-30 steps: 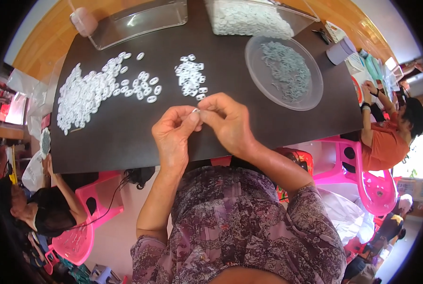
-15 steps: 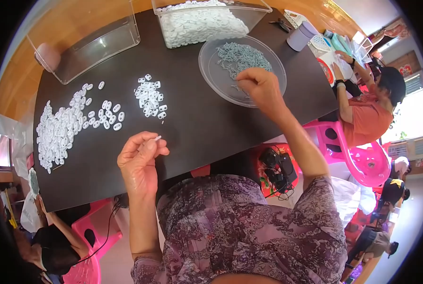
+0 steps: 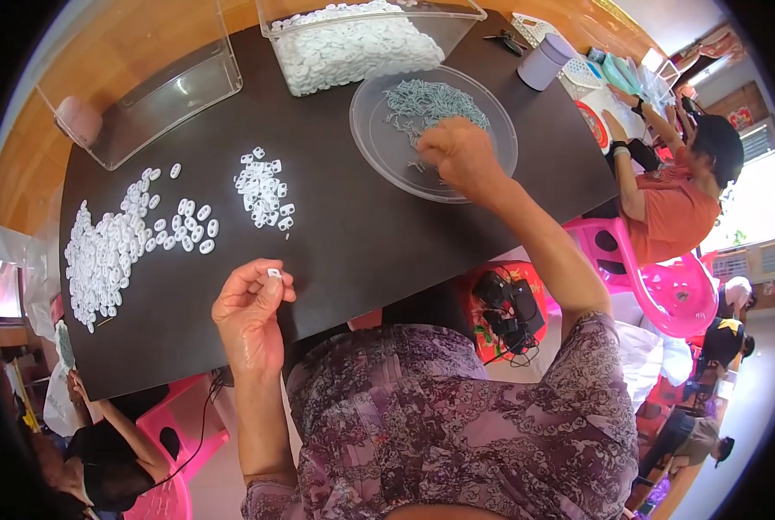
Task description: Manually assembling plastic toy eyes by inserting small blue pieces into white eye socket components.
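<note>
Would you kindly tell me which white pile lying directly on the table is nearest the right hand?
The compact pile beyond the left hand: it lies rightmost, while the oval pieces spread farther left, farther from the right hand.

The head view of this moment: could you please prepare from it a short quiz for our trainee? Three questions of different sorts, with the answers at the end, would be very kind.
1. True or false: the left hand holds a small white piece between its fingers.
2. Choose one. Where is the right hand?
A. On the person's lap
B. Over the clear round dish
C. Beside the left hand
3. Fill in: in the picture, the lavender container stands to the ____ of the clear round dish.

Key: 1. True. 2. B. 3. right.
</note>
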Tool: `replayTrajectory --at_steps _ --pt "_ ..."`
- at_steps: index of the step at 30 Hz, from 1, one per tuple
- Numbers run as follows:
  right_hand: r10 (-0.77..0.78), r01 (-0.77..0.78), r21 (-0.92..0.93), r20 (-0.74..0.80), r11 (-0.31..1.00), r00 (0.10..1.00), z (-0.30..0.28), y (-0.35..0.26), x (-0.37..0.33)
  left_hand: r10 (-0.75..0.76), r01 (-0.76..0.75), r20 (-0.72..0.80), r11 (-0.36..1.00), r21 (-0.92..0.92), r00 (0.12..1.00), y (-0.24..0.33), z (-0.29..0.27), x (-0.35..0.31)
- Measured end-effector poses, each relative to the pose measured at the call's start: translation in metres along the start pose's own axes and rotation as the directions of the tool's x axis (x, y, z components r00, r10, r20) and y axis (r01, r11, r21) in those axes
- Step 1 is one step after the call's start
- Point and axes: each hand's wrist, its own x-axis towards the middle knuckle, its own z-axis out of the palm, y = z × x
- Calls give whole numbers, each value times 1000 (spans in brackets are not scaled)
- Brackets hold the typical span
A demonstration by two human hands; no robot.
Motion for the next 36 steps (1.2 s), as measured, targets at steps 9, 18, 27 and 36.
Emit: replayTrajectory --at_steps 9,18,27,36 --pt "32 -33 -1 131 999 991 6 -5 -8 -14 14 -7 1000 14 1000 -3 4 -2" --pt "102 -118 74 186 990 977 4 -4 -2 -8 9 -35 999 40 999 -4 4 -4" --pt "189 -246 299 206 922 960 -5 6 -2 -17 17 -15 1000 -16 1000 -5 0 -4" --pt "60 -66 68 87 996 994 6 -4 -3 -15 15 -20 1000 -17 1000 -4 -1 -5"
